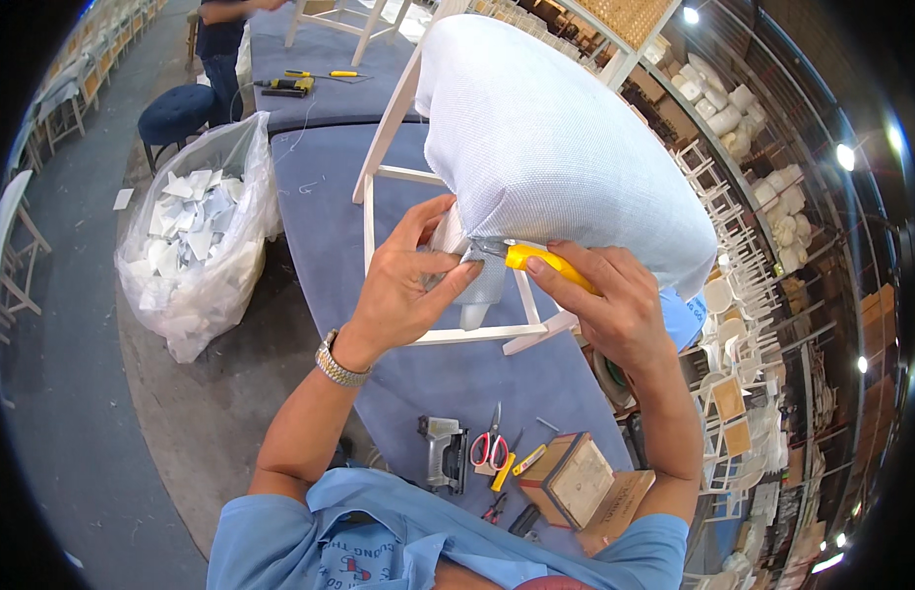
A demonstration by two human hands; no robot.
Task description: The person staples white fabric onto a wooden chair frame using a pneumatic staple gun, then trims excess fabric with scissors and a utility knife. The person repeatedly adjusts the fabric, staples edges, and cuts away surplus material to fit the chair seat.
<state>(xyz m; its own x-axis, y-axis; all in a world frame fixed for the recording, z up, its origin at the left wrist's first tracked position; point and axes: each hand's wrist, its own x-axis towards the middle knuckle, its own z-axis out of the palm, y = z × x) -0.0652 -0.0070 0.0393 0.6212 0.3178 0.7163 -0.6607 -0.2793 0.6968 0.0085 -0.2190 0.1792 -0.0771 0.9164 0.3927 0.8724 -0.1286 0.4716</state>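
Note:
A chair with pale wooden legs and light blue-grey woven fabric (566, 147) over its padded part rests tipped on the blue-covered table (325, 246). My left hand (408, 275) pinches a loose flap of that fabric at a corner beside a leg. In my right hand (605, 300) is a yellow-handled tool (566, 270), its tip against the folded corner. The tip is too small and partly hidden to tell whether it is a blade or a shaft. Fabric hangs below the corner between both hands.
On the near table lie a staple gun (444, 454), red-handled scissors (490, 447), yellow cutters (504, 472) and a cardboard box (576, 482). At left stands a clear bag (197, 256) of white scraps. Another person (221, 59) works at the far left; stacked chairs (738, 393) line the right.

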